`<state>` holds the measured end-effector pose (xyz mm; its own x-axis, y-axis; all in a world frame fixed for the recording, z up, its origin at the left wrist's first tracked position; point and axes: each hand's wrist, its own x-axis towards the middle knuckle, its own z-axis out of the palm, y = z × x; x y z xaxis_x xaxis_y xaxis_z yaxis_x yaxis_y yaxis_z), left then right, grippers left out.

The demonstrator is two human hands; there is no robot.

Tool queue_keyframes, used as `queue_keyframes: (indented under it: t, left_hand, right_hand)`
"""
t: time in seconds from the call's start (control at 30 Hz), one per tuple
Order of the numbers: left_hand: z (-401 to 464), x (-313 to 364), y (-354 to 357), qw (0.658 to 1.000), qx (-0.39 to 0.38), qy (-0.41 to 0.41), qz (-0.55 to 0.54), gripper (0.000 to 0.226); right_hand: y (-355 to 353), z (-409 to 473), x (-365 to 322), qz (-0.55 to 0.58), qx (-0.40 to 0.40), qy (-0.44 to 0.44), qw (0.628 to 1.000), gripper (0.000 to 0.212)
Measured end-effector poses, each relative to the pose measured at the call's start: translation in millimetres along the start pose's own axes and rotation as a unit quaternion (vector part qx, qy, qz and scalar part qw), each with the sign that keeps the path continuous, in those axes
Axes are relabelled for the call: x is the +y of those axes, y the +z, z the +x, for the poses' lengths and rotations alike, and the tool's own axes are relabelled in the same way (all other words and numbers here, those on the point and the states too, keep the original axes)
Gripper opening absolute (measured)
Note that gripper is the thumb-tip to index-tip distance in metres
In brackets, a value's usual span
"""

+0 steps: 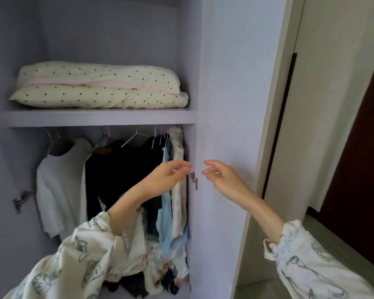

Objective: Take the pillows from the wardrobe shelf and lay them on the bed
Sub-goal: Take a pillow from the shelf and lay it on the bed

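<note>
Up at eleven o'clock, two polka-dot pillows lie stacked on the wardrobe shelf, untouched. Below, near centre, the left hand and right hand hover apart with fingers loosely curled, holding nothing, either side of the wardrobe door edge by its hinge.

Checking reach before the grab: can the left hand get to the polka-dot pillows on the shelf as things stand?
Probably yes. The pillows lie at the open front of the shelf, nothing before them. The left hand hangs empty below, by the hanging clothes; it only needs raising.
</note>
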<state>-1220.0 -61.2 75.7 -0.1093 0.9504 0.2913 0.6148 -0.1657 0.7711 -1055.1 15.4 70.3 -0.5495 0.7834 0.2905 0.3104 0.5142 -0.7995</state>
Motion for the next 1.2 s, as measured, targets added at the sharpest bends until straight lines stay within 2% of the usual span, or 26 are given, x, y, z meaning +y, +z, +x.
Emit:
queue_keyframes:
  t: [0.17, 0.37, 0.6, 0.83, 1.03, 1.13, 1.2]
  left_hand:
    - [8.8, -41.4, -82.1, 0.996, 0.047, -0.015, 0.071, 0.028]
    - [36.0, -82.9, -200.2, 0.983, 0.113, -0.006, 0.146, 0.026]
    - [90.8, -119.9, -298.6, 0.965, 0.177, 0.018, 0.192, 0.028]
    - [171.9, -142.8, -355.6, 0.935, 0.206, 0.049, 0.284, 0.032]
    - [251.4, -162.3, -386.6, 0.889, 0.253, 0.079, 0.374, 0.048]
    - [291.4, -170.5, -398.4, 0.856, 0.259, 0.072, 0.442, 0.065]
    - [317.4, -171.5, -408.9, 0.847, 0.238, 0.054, 0.473, 0.079]
  right_hand:
    - [58.6, 64.1, -37.3, -0.034, -0.046, -0.051, 0.997, 0.035]
    - [122.8, 155.7, -96.7, -0.073, -0.046, -0.112, 0.990, 0.037]
    - [154.2, 262.0, -135.3, -0.079, 0.017, -0.176, 0.981, 0.036]
    - [156.8, 368.8, -154.4, -0.165, 0.103, -0.229, 0.954, 0.039]
    - [153.6, 457.9, -160.5, -0.282, 0.136, -0.293, 0.903, 0.048]
    - [149.5, 503.1, -161.7, -0.314, 0.145, -0.322, 0.881, 0.053]
    - [144.4, 532.2, -163.5, -0.341, 0.130, -0.327, 0.872, 0.063]
